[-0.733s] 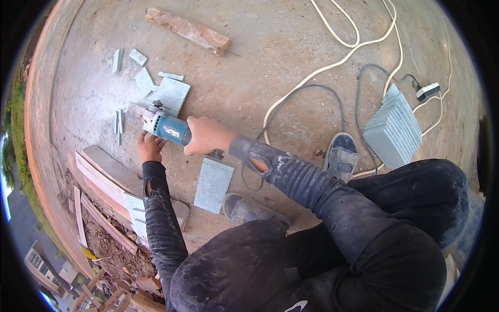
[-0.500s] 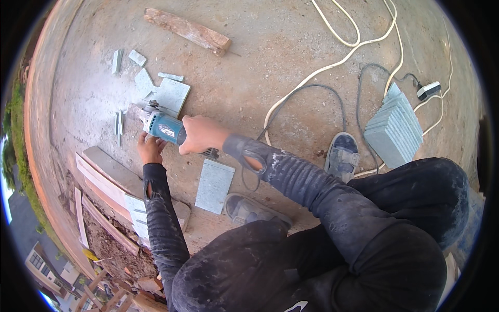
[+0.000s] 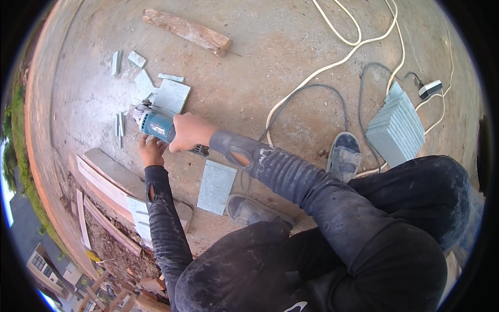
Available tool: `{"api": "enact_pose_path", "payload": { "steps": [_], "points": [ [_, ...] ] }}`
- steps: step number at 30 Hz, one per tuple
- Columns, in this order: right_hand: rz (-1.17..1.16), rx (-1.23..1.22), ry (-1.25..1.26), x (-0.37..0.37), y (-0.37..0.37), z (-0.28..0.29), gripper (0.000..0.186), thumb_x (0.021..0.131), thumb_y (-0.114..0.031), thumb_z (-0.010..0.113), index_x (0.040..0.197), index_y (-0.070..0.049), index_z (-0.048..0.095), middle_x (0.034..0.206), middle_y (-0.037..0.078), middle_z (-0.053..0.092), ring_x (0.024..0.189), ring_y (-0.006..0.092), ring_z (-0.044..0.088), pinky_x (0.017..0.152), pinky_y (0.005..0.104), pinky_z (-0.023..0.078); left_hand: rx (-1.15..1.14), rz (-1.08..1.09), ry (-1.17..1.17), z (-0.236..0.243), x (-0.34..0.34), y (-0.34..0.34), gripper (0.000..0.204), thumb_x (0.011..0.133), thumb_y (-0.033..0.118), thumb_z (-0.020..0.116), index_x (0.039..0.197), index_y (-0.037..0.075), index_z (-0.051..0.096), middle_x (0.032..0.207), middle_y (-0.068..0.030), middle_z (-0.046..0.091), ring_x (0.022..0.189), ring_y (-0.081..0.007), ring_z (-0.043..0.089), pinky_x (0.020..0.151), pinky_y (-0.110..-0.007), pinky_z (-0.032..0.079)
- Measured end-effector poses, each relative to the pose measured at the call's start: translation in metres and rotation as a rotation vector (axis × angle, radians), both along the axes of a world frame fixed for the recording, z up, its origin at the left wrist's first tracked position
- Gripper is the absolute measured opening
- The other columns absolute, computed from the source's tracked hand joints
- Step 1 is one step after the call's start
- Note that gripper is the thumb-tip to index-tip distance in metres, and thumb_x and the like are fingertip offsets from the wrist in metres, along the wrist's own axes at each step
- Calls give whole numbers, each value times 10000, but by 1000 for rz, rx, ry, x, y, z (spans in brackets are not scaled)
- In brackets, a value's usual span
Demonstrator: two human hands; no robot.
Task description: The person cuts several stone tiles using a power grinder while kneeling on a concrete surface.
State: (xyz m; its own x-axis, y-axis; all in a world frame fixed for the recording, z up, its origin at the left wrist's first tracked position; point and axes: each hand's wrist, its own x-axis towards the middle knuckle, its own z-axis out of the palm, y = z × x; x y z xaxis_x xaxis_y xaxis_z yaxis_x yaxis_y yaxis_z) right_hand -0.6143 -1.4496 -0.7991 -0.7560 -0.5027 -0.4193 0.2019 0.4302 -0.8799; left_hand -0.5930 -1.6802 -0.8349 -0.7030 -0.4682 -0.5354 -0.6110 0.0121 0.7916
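Observation:
My right hand [image 3: 188, 132] grips the teal angle grinder [image 3: 156, 125] by its body; the working head points left, with pale dust around it. Beneath the grinder my left hand [image 3: 153, 151] has curled fingers; what they hold is hidden. A square pale grey-green tile [image 3: 171, 92] lies just beyond the tool, with offcuts [image 3: 144, 80] and several thin strips [image 3: 118, 127] around it. A whole rectangular tile [image 3: 215, 184] lies flat between my left arm and my feet.
A wooden beam [image 3: 184, 31] lies at the back. Looping cables [image 3: 332, 67], a power strip [image 3: 430, 88] and a tile stack [image 3: 395, 127] are at right. Boards [image 3: 101, 177], rubble [image 3: 114, 244] and the concrete's edge [image 3: 39, 130] are at left. My sandalled foot [image 3: 343, 156] is near the cables.
My right hand and the grinder have shifted leftwards, farther across the cutting area. My right forearm moved with them; my left hand has barely moved.

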Motion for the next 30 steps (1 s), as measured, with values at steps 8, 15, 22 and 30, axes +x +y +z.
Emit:
{"api": "enact_pose_path", "payload": {
  "steps": [8,15,22,30],
  "points": [
    [8,9,-12,-8,-8,6,561,598,-343,790,920,101,671,941,290,682,920,385,689,788,422,559,-32,23,1,-5,1,-2,445,866,-44,538,1290,51,444,952,-149,665,682,-223,664,530,-297,541],
    [31,43,4,-14,-19,3,602,596,-357,799,965,99,663,967,288,681,942,386,684,815,419,558,-23,12,13,-6,3,-3,461,856,-56,538,1297,41,441,958,-148,671,720,-233,689,528,-300,544],
    [25,36,11,-17,-25,-3,643,590,-370,803,1004,97,650,992,285,680,955,386,682,825,416,557,-29,15,9,-7,2,-3,443,851,-57,539,1279,31,459,977,-148,673,744,-236,698,538,-302,551],
    [50,65,-10,-17,-23,-1,634,589,-368,804,986,104,655,973,279,685,942,383,687,813,407,562,-18,30,14,-5,3,1,460,851,-61,541,1292,28,443,958,-152,671,721,-233,688,528,-295,546]
  ]
}}
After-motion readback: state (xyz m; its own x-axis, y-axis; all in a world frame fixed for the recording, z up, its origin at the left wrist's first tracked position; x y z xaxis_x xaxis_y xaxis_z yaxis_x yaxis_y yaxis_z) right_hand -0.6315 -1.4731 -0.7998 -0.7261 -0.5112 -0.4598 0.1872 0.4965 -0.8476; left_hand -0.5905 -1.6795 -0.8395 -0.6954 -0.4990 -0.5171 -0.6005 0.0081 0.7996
